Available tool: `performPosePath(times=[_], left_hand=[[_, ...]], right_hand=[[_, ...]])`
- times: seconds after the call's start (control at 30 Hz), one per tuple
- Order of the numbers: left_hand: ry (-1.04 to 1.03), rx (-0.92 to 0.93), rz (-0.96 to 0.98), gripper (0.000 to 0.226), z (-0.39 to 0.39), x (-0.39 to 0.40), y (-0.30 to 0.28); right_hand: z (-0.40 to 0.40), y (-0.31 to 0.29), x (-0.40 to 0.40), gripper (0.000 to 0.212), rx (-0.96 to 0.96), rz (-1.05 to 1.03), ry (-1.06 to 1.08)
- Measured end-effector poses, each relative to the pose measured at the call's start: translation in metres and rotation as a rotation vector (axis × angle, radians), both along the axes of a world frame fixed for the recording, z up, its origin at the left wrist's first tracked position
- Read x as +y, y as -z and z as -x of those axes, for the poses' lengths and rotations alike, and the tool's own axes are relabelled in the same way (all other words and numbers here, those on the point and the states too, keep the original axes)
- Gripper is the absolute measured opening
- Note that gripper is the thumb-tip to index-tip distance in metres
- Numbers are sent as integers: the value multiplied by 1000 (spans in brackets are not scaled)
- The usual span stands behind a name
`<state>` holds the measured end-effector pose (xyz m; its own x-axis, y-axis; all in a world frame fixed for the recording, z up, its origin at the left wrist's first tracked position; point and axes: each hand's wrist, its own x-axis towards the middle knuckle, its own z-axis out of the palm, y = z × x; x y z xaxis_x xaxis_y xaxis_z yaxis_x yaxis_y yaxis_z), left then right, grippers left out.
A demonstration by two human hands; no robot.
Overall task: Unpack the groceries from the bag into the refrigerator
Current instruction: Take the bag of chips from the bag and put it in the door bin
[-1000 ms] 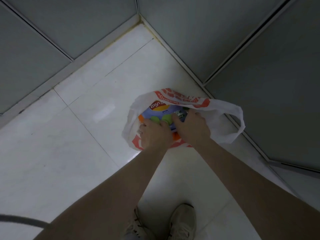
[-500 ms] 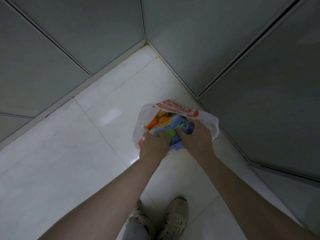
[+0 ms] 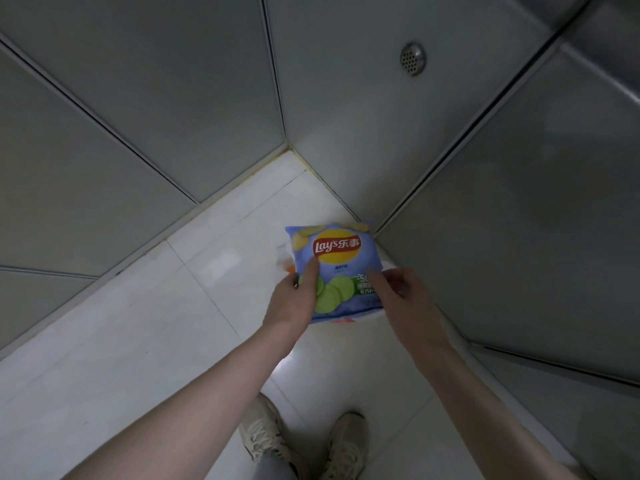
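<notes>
A blue Lay's chip packet [image 3: 337,268] with a red-and-yellow logo and green slices is held up in front of me, face toward the camera. My left hand [image 3: 294,299] grips its lower left edge, thumb on the front. My right hand [image 3: 405,299] pinches its lower right edge. The white grocery bag [image 3: 284,254] with red print lies on the floor behind the packet and is almost fully hidden; only slivers of white plastic and something orange show at the packet's left and bottom edges.
White tiled floor [image 3: 138,323] runs into a corner of grey panel walls [image 3: 173,98]. Grey panel doors [image 3: 519,220] stand on the right, with a round metal vent [image 3: 412,58] high up. My two shoes [image 3: 304,445] are at the bottom.
Both hands were down inside the bag on the chip packet. They have lifted the packet up out of the bag, and my view has tilted upward toward the wall corner.
</notes>
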<state>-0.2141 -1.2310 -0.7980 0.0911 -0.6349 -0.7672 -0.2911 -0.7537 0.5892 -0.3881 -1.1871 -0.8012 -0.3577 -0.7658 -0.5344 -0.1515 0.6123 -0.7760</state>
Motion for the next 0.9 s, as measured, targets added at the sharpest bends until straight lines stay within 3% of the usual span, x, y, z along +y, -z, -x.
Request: performPosePath(times=[0.13, 0.37, 0.57, 0.8, 0.9], left_hand=[[29, 56, 138, 44, -7, 10, -21], [-103, 130, 295, 30, -23, 17, -109], [-173, 234, 353, 32, -59, 22, -238], [-103, 207, 462, 37, -103, 35, -389], [-72, 212, 518, 39, -117, 44, -444]], right_hand=[[1, -26, -19, 65, -112, -46, -26], [-20, -122, -31, 52, -323, -2, -195], [-45, -251, -29, 41, -443, -11, -262], [-76, -407, -24, 36, -499, 35, -350], [-91, -461, -23, 59, -480, 23, -318]])
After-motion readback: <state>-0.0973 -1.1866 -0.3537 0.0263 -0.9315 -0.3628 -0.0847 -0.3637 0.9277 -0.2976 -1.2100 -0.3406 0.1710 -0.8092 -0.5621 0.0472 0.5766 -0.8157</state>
